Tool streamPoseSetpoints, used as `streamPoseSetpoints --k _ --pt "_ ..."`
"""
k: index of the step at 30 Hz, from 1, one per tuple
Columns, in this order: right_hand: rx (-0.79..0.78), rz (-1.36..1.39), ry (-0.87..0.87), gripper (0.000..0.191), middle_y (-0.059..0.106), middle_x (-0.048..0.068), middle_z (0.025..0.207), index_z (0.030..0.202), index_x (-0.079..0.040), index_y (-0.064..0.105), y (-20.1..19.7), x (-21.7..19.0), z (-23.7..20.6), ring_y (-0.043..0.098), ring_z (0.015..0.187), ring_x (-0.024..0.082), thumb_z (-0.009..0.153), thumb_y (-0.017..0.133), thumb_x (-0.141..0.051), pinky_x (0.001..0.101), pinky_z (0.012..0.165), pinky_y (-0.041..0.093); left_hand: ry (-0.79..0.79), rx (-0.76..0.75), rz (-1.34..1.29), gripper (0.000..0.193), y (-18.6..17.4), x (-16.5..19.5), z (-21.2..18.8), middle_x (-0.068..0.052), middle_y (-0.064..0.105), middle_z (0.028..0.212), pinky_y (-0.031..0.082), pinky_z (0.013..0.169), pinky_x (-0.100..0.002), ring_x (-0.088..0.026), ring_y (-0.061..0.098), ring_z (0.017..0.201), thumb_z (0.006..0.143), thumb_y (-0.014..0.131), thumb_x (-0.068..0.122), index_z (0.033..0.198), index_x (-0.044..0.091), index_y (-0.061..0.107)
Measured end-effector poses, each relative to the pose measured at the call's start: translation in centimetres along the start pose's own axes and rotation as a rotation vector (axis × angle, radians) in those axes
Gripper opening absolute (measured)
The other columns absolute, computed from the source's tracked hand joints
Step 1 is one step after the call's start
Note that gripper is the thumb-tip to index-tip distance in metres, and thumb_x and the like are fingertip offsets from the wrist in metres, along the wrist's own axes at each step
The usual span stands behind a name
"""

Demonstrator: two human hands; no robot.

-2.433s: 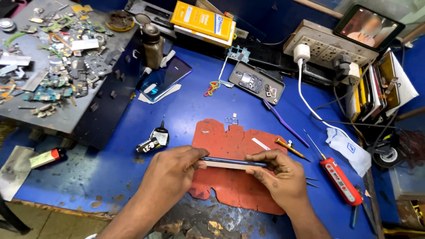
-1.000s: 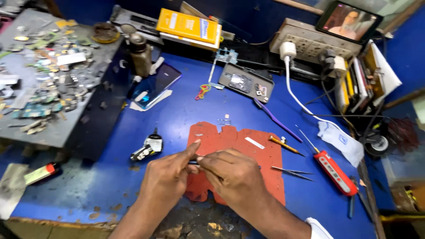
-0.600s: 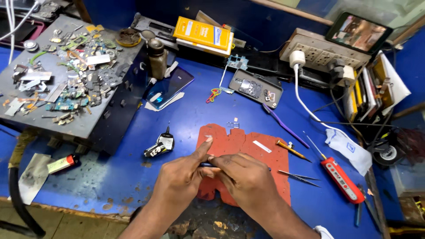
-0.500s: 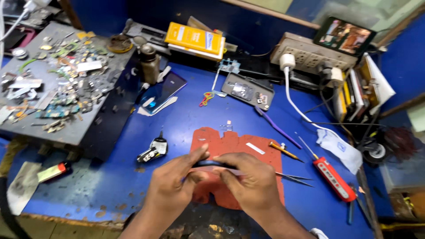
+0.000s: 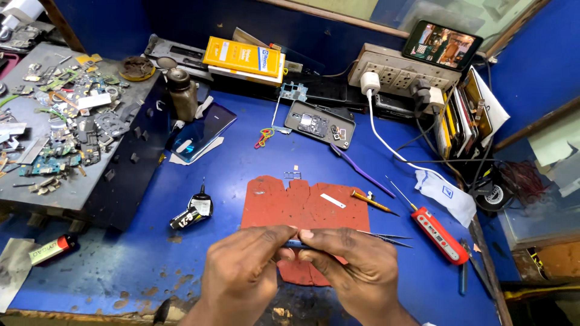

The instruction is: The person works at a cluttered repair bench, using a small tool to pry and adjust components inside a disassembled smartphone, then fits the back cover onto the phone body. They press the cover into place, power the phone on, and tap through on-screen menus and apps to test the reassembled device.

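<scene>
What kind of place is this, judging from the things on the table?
Most likely a small phone repair workbench. An opened phone lies with its insides showing, loose circuit boards are heaped on a grey tray, and a red screwdriver and tweezers lie beside a red work mat.

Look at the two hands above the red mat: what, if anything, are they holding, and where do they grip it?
Both hands, left hand and right hand, pinch a thin blue-edged flat part by its ends; what it is cannot be told.
</scene>
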State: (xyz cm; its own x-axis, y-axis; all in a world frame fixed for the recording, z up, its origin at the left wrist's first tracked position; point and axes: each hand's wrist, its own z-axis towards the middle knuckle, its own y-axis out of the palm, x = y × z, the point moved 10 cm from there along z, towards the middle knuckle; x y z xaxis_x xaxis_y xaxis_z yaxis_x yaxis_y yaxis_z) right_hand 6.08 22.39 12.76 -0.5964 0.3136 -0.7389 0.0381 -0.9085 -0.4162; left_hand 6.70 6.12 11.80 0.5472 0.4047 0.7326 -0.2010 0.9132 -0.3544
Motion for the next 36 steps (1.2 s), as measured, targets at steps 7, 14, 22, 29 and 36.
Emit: streamPoseSetpoints --k 7,14,22,29,36 --pt "0.264 0.598 0.236 0.023 0.076 0.019 0.112 0.109 0.005 0.069 -1.6 6.2 -3.2 0.077 0.106 0.027 0.086 0.076 0.004 0.0376 0.093 0.065 -0.009 -0.037 -0.094 0.039 1.0 -0.2 0.4 -0.012 0.076 0.091 0.059 0.066 -0.034 -0.025 0.076 0.079 0.076 0.078 -0.001 0.114 0.001 0.071" --pt "0.069 0.238 0.415 0.029 0.079 0.012 0.104 0.109 -0.001 0.071 -1.1 7.8 -3.2 0.076 0.092 0.018 0.081 0.078 0.0 0.0295 0.082 0.061 -0.046 -0.194 0.169 0.03 2.8 -2.3 0.0 -0.004 0.074 0.082 0.057 0.066 -0.038 -0.024 0.074 0.076 0.071 0.072 0.0 0.101 0.008 0.072" --pt "-0.02 -0.157 0.213 0.024 0.083 0.008 0.096 0.1 -0.003 0.08 -0.6 6.9 -3.6 0.083 0.085 0.016 0.076 0.085 -0.003 0.0269 0.075 0.067 0.163 -0.491 0.508 0.015 7.6 -1.9 -1.2 -0.008 0.066 0.076 0.053 0.068 -0.042 -0.028 0.068 0.073 0.069 0.068 0.011 0.083 0.007 0.066" --pt "-0.028 -0.031 0.363 0.022 0.084 0.009 0.096 0.101 -0.001 0.079 -0.7 9.9 -5.5 0.083 0.085 0.015 0.08 0.081 0.002 0.0269 0.075 0.069 0.255 -0.422 0.416 0.024 7.2 -1.6 -1.1 -0.007 0.068 0.08 0.053 0.07 -0.042 -0.027 0.068 0.075 0.07 0.071 0.011 0.093 0.004 0.069" --pt "-0.041 -0.082 0.498 0.023 0.084 0.008 0.093 0.103 -0.002 0.078 -0.4 10.7 -5.4 0.08 0.079 0.011 0.081 0.081 -0.004 0.025 0.066 0.065 -0.089 -0.225 0.086 0.03 1.8 -5.9 -0.5 -0.007 0.076 0.093 0.059 0.072 -0.035 -0.026 0.075 0.082 0.074 0.076 0.002 0.104 0.005 0.075"
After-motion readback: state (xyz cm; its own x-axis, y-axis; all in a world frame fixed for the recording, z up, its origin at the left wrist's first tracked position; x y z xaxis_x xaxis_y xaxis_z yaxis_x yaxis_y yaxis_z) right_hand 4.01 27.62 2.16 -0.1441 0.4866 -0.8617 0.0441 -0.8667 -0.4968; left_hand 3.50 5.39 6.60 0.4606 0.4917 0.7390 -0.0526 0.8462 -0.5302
